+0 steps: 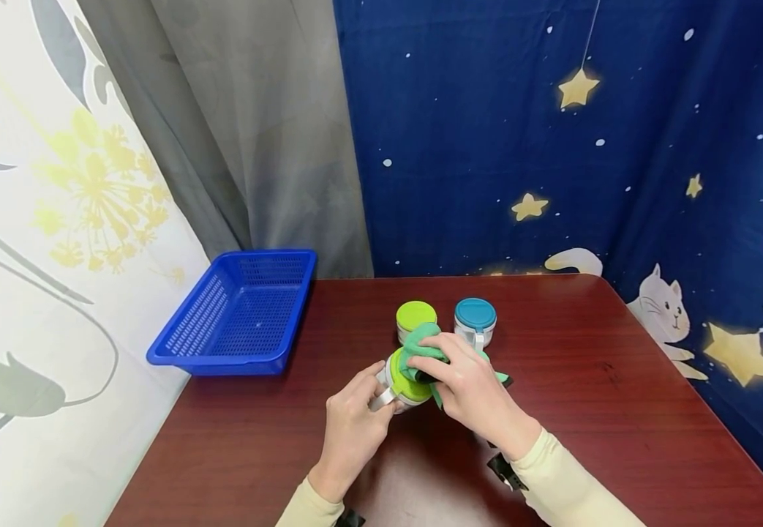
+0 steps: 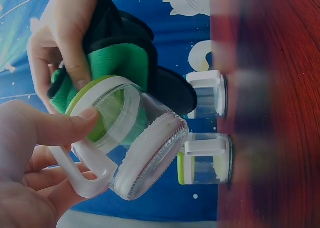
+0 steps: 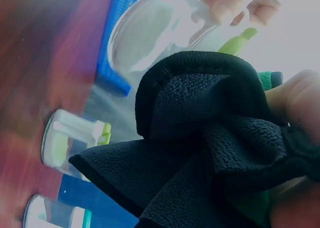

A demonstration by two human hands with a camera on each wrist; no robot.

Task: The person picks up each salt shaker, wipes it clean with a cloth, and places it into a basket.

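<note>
My left hand (image 1: pixel 359 417) holds a clear jar (image 2: pixel 150 153) with a white handle and a green lid (image 1: pixel 396 372), tilted in the air. White powdery contents show near its base in the left wrist view. My right hand (image 1: pixel 465 382) grips a green and black cloth (image 1: pixel 423 342) and presses it against the lid. In the right wrist view the cloth's dark side (image 3: pixel 200 107) covers much of the held jar. Beyond the hands stand a second green-lidded jar (image 1: pixel 416 316) and a blue-lidded jar (image 1: pixel 475 320), both upright on the table.
A blue perforated plastic basket (image 1: pixel 295 322) sits at the table's back left. The dark red-brown table (image 1: pixel 585 410) is bounded at the back by a grey curtain (image 1: pixel 276 132) and a blue star-patterned curtain (image 1: pixel 460 146). A white patterned curtain (image 1: pixel 39 293) hangs at the left.
</note>
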